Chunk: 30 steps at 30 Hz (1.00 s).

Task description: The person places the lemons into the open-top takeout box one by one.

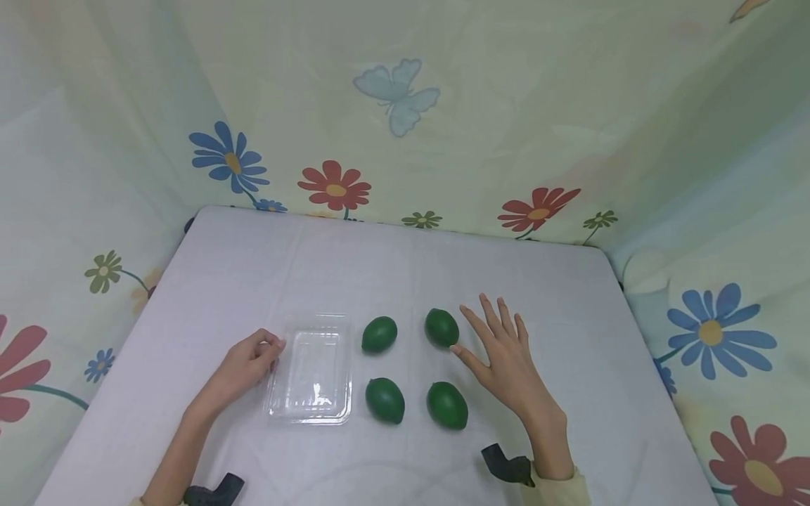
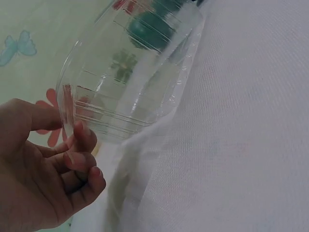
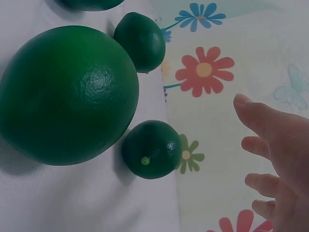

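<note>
Head view: clear container on the surface, left edge pinched in the grip of the left hand, beside four green limes set in two rows. Right hand holding nothing, fingers spread, just beside the rear right lime. Step in hand, seemingly: steadying the container for a reach toward that lime, probably calling next for fingers curled round it. Impossible to tell: any contact between thumb and lime. Partly hidden: left fingers behind the clear rim, left wrist view. Cut off: topmost lime, right wrist view.
</note>
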{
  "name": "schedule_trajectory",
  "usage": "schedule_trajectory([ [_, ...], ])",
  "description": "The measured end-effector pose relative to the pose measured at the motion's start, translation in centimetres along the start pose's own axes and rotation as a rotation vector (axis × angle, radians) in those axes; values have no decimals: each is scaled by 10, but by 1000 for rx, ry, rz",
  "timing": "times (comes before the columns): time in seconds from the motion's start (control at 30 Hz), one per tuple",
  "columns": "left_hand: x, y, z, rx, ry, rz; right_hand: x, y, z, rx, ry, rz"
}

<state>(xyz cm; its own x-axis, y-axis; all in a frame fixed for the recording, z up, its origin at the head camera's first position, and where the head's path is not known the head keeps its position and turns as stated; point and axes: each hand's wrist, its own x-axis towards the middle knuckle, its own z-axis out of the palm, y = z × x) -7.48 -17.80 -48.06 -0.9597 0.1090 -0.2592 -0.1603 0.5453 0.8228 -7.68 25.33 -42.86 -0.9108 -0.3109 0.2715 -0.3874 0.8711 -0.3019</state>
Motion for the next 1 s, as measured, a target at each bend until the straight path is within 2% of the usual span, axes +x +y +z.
schedule_trajectory([
  [0.27,2,-1,4,-68,-7,-30,0,1,1,5,-4,2],
  [0.5,4,-2,6,-119,2,-20,0,0,0,3,-4,5],
  [1.0,5,-7,8,-146,11,-9,-9,-8,-3,55,22,-10],
])
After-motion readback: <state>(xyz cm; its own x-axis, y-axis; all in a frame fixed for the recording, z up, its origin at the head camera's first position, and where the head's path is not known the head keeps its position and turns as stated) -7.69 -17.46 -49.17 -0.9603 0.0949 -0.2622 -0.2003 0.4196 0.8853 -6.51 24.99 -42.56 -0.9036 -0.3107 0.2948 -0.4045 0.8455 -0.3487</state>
